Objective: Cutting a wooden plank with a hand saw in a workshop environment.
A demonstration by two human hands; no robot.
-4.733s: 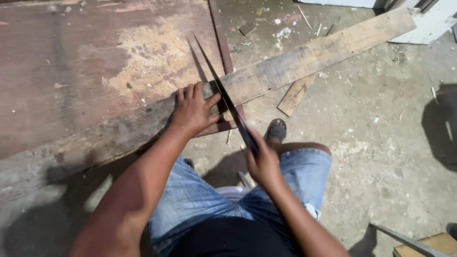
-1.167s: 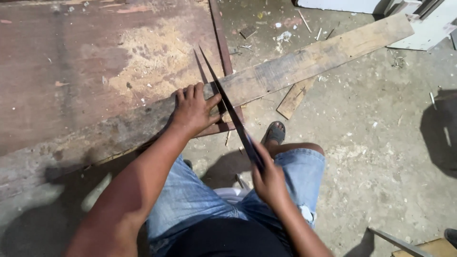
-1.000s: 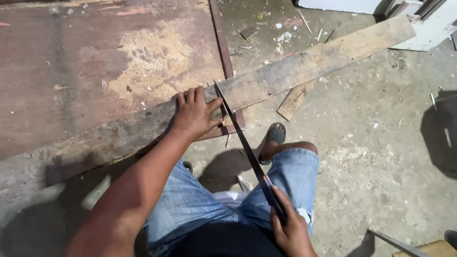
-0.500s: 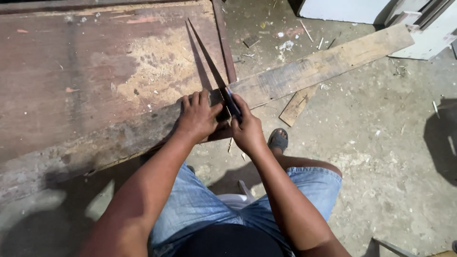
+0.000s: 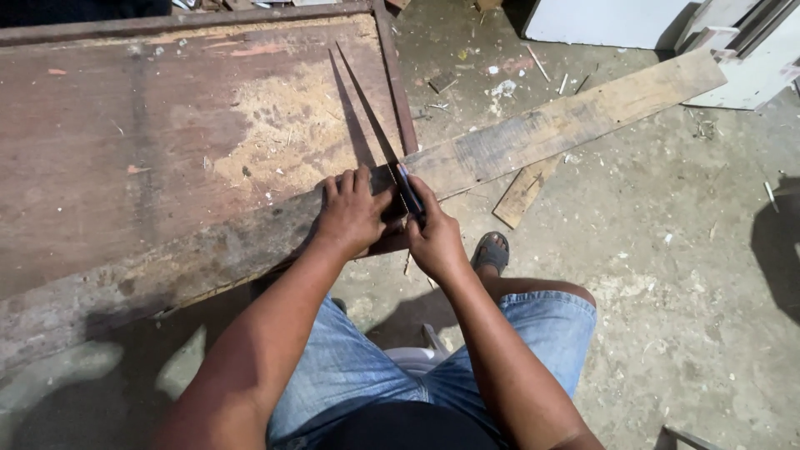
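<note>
Mid-cut: right hand point(image 5: 435, 242) grips saw point(image 5: 379, 137), blade far forward. Left hand point(image 5: 352, 215), fingers flat, pins plank point(image 5: 533, 133) at desk point(image 5: 125, 167) right edge. Next needs a steady pull-back.

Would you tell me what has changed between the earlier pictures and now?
The right hand has pushed the handsaw forward, so the blade now reaches far over the table, its handle at the plank. The left hand stays pressed on the plank, which has not shifted.
</note>
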